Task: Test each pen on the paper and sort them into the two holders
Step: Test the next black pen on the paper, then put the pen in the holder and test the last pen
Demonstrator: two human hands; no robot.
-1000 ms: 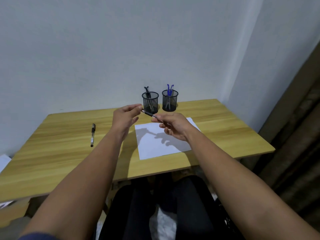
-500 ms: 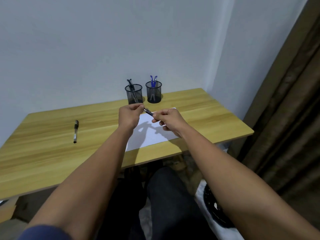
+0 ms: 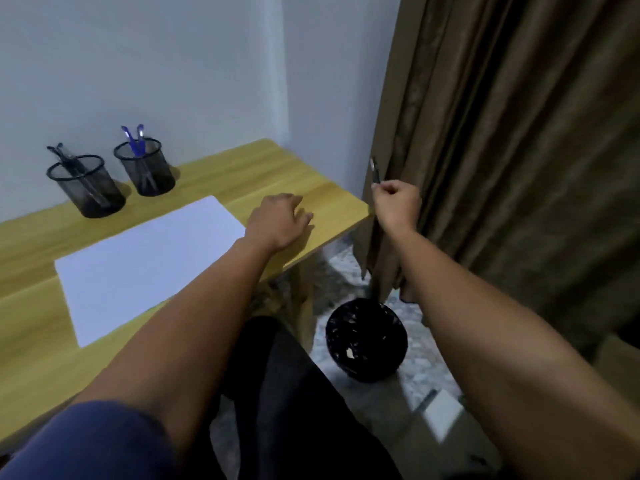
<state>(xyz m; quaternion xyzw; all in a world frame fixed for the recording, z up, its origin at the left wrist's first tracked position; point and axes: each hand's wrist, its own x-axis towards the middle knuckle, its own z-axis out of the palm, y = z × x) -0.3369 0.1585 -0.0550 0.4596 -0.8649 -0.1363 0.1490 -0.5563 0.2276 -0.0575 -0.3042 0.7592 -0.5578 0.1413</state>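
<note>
My right hand point(image 3: 396, 204) is closed around a dark pen point(image 3: 374, 172), held upright beyond the table's right edge, above a black bin on the floor. My left hand point(image 3: 280, 220) rests palm down on the wooden table point(image 3: 273, 168), holding nothing, just right of the white paper point(image 3: 149, 258). Two black mesh holders stand at the back: the left holder point(image 3: 86, 188) has black pens, the right holder point(image 3: 145, 171) has blue pens. The loose pen seen earlier on the left is out of view.
A black mesh waste bin point(image 3: 367, 341) sits on the speckled floor right of the table. A brown curtain point(image 3: 519, 133) hangs close behind my right hand. My dark-trousered legs are under the table edge.
The view has swung right. My hands have parted: the right hand carried the pen off past the table's right edge, and the left hand let go and dropped onto the table.
</note>
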